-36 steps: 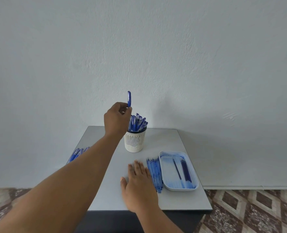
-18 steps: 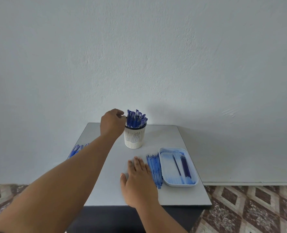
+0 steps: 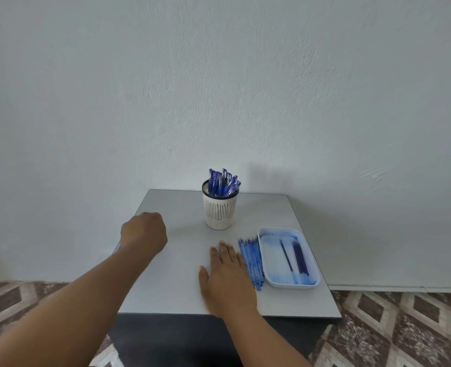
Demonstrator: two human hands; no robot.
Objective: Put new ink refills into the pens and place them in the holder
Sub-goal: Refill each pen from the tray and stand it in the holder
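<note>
meanwhile, at a small grey table (image 3: 182, 274) against a pale wall, we have our right hand (image 3: 225, 271) lying flat, fingers straight and together, palm down on the tabletop, just beside a row of clear blue refills (image 3: 251, 260). our left hand (image 3: 145, 233) hovers with fingers curled under near the table's left edge; whether it holds anything we cannot tell. a sliver of blue (image 3: 117, 248) shows at that edge by the wrist, too hidden to name. the white slotted holder (image 3: 219, 210) stands upright toward the back, between and beyond both hands, crowded with capped blue pens (image 3: 223, 182). a white tray (image 3: 287, 256) lies right of the refill row, touching or nearly so, with a few darker refills (image 3: 297, 256) inside. we judge the refills light, thin and slightly bendable, prone to rolling and slipping; a fingertip pinch near mid-length should lift one cleanly. the pens look stiffer, best taken by the barrel.
</note>
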